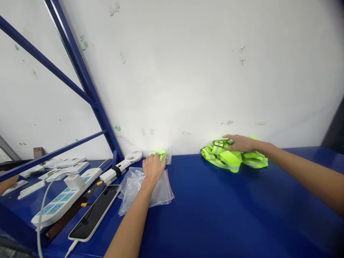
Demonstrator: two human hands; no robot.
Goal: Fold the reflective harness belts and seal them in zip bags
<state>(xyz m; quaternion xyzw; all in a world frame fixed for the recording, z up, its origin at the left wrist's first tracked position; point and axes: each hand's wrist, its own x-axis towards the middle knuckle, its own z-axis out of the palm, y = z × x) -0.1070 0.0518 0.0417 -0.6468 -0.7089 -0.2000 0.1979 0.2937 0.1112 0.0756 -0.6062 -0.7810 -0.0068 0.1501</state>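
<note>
My left hand (154, 167) reaches to the back of the blue table, fingers bent down over a small neon-yellow folded bundle (162, 153) in a clear plastic bag. Clear zip bags (161, 191) with a red seal strip lie under and beside that wrist. On the right, my right hand (241, 143) is closed over the top of a crumpled neon-yellow reflective vest (228, 157) with silvery bands. Its fingertips are partly hidden in the folds, and the vest lies on the table against the wall.
A white handheld fan (122, 166) and a charging phone (95, 213) lie left of the bags. Further left are a white power strip (66, 199) with a plugged-in charger and a blue metal frame (91, 89). A white wall (188, 71) rises behind. Part of another person's arm (8, 183) shows at far left.
</note>
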